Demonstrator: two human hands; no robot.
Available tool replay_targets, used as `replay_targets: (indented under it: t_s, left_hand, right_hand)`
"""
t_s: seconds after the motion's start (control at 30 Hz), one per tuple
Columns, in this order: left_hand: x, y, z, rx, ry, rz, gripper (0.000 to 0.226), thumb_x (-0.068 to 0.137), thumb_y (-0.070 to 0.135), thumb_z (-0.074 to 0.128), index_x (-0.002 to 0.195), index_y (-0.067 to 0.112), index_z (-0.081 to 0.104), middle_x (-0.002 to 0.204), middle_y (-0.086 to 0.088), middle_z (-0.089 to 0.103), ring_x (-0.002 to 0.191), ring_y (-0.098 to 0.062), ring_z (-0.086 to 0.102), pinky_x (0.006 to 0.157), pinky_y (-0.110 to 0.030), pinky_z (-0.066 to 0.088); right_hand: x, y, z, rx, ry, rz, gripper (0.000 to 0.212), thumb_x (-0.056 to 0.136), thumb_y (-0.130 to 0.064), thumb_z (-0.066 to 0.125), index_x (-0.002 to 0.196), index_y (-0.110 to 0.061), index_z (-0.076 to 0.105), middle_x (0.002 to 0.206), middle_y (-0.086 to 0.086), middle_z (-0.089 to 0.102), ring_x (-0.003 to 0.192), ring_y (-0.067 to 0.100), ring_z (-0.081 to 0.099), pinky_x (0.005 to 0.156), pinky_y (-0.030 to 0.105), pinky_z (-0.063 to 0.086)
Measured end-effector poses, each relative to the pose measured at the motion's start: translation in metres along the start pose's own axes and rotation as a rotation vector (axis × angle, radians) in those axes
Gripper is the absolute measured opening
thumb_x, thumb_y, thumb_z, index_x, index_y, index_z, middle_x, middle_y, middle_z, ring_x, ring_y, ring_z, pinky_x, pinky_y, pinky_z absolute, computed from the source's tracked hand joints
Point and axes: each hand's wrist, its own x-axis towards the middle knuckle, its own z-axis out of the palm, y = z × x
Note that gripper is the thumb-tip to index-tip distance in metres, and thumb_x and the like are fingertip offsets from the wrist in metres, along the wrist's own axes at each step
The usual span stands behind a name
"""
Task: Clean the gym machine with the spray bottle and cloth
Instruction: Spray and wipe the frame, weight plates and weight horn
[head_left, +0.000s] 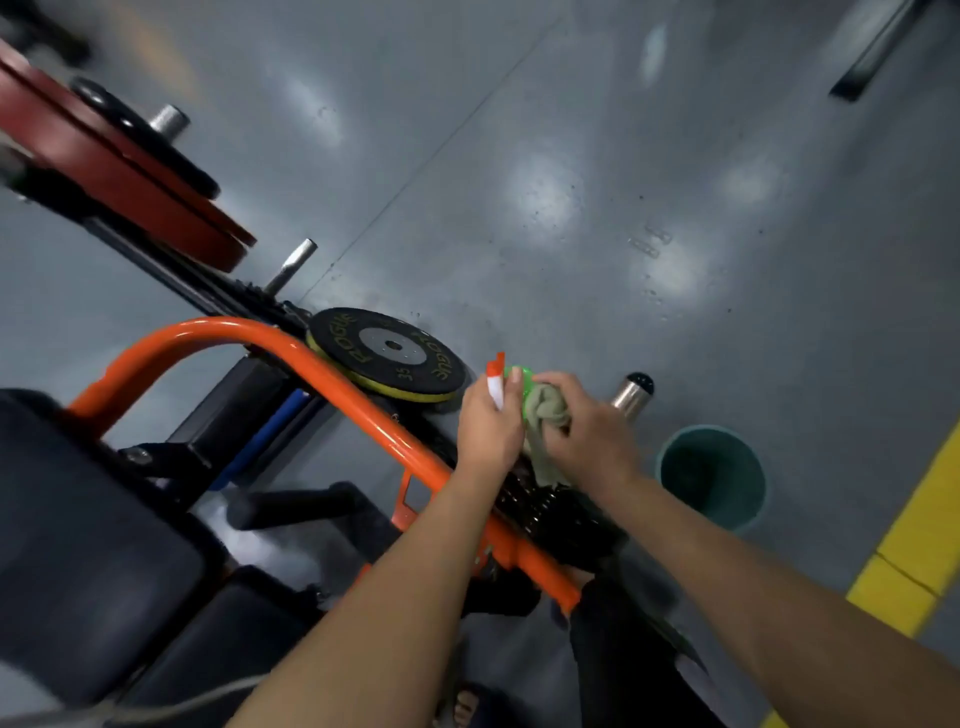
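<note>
"While the left hand (491, 421) has its fingers wrapped round the spray bottle (527, 387), is any wiping under way?"

"Not yet, I'd judge. The right hand (589, 426) has its fingers bunched on the cloth (545, 413) and presses it against the green bottle. Both are held just above the gym machine's orange frame (332, 379). It looks like the cloth is being wetted or readied. I cannot tell whether the trigger is squeezed."

"So what does the next move call for?"

"Probably parting the hands, aiming the nozzle at the frame or the black pads (78, 519), then drawing the cloth along the tube."

"And around them?"

"A teal bucket (711, 478) stands on the grey floor (571, 156) just right of the hands, near a yellow line (924, 519) at the floor's right edge. Behind the frame lies a black Rogue plate (389, 358), with a chrome peg (628, 397) to its right. Farthest off, at the left edge, red plates (119, 171) sit on a bar. The floor is glossy and speckled, with patches of lamp glare."
</note>
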Motion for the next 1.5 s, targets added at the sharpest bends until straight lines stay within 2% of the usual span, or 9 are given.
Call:
replay_targets:
  t_s: [0.27, 0.53, 0.63, 0.8, 0.87, 1.1, 1.2, 1.33, 1.5]
  left_hand:
    - [-0.122, 0.018, -0.187, -0.355, -0.183, 0.002, 0.061, 0.079, 0.079, 0.054, 0.099, 0.027, 0.077, 0.123, -0.008, 0.073, 0.118, -0.023, 0.067, 0.109, -0.046, 0.048]
    - [-0.273, -0.016, -0.377, -0.429, 0.086, 0.106, 0.075, 0.077, 0.086, 0.055, 0.116, 0.025, 0.074, 0.11, -0.001, 0.078, 0.108, -0.019, 0.072, 0.107, -0.047, 0.05]
    - [-0.328, -0.047, -0.441, -0.388, 0.284, 0.103, 0.057, 0.089, 0.074, 0.054, 0.099, 0.024, 0.078, 0.099, 0.003, 0.079, 0.098, -0.013, 0.073, 0.102, -0.043, 0.054]
    - [-0.41, -0.124, -0.509, -0.327, 0.578, 0.049, 0.029, 0.094, 0.033, 0.057, 0.118, 0.023, 0.071, 0.091, 0.0, 0.073, 0.091, -0.021, 0.067, 0.081, -0.039, 0.055]
    - [-0.44, -0.153, -0.519, -0.358, 0.641, 0.008, 0.031, 0.087, 0.03, 0.058, 0.115, 0.025, 0.071, 0.085, 0.006, 0.07, 0.084, -0.016, 0.067, 0.074, -0.035, 0.054]
    - [-0.53, -0.243, -0.522, -0.505, 0.785, -0.143, 0.027, 0.08, 0.026, 0.06, 0.104, 0.024, 0.073, 0.087, 0.006, 0.071, 0.082, -0.012, 0.068, 0.082, -0.037, 0.058]
    - [-0.558, -0.258, -0.51, -0.552, 0.83, -0.201, 0.014, 0.081, 0.013, 0.058, 0.083, 0.023, 0.068, 0.07, 0.012, 0.069, 0.071, -0.01, 0.064, 0.067, -0.025, 0.051]
    - [-0.579, -0.261, -0.496, -0.595, 0.918, -0.283, 0.048, 0.067, 0.032, 0.059, 0.111, 0.017, 0.071, 0.104, -0.007, 0.075, 0.094, -0.022, 0.072, 0.086, -0.038, 0.057]
    - [-0.59, -0.24, -0.476, -0.541, 1.269, -0.399, 0.045, 0.08, 0.035, 0.064, 0.125, 0.033, 0.056, 0.11, 0.007, 0.068, 0.091, -0.014, 0.067, 0.08, -0.032, 0.054]
  right_hand:
    - [-0.087, -0.188, 0.005, 0.52, -0.06, -0.031, 0.018, 0.081, -0.042, 0.044, 0.092, -0.029, 0.05, 0.083, -0.014, 0.064, 0.081, 0.009, 0.06, 0.077, 0.039, 0.046]
    - [-0.201, -0.395, 0.04, 0.576, -0.137, -0.315, 0.043, 0.091, -0.043, 0.028, 0.081, -0.022, 0.064, 0.08, -0.009, 0.066, 0.083, 0.018, 0.06, 0.082, 0.044, 0.048]
    - [-0.251, -0.454, 0.07, 0.636, -0.216, -0.333, 0.047, 0.091, -0.04, 0.033, 0.095, -0.011, 0.07, 0.094, -0.004, 0.07, 0.091, 0.002, 0.061, 0.084, 0.021, 0.046]
    - [-0.312, -0.513, 0.119, 0.736, -0.614, -0.139, 0.026, 0.097, -0.017, 0.042, 0.101, -0.014, 0.067, 0.092, 0.007, 0.065, 0.089, 0.02, 0.06, 0.074, 0.026, 0.048]
    - [-0.328, -0.516, 0.142, 0.723, -0.804, -0.051, 0.026, 0.095, -0.023, 0.044, 0.107, -0.023, 0.068, 0.086, 0.007, 0.068, 0.084, 0.024, 0.062, 0.073, 0.032, 0.05]
    - [-0.403, -0.526, 0.217, -0.109, -1.32, -0.691, 0.053, 0.08, -0.019, 0.072, 0.129, -0.026, 0.054, 0.117, -0.005, 0.061, 0.109, 0.008, 0.059, 0.096, 0.029, 0.046]
    - [-0.456, -0.537, 0.236, -0.051, -1.52, -0.833, 0.032, 0.096, -0.006, 0.062, 0.095, -0.036, 0.051, 0.095, -0.018, 0.052, 0.08, -0.009, 0.059, 0.078, 0.009, 0.045]
    - [-0.484, -0.527, 0.235, 0.063, -1.561, -0.621, 0.032, 0.086, -0.04, 0.065, 0.066, -0.016, 0.07, 0.073, 0.01, 0.062, 0.067, 0.026, 0.066, 0.063, 0.032, 0.052]
    - [-0.482, -0.521, 0.24, 0.147, -1.537, -0.577, 0.044, 0.101, -0.06, 0.046, 0.11, -0.022, 0.066, 0.093, -0.003, 0.067, 0.092, 0.02, 0.063, 0.074, 0.023, 0.053]
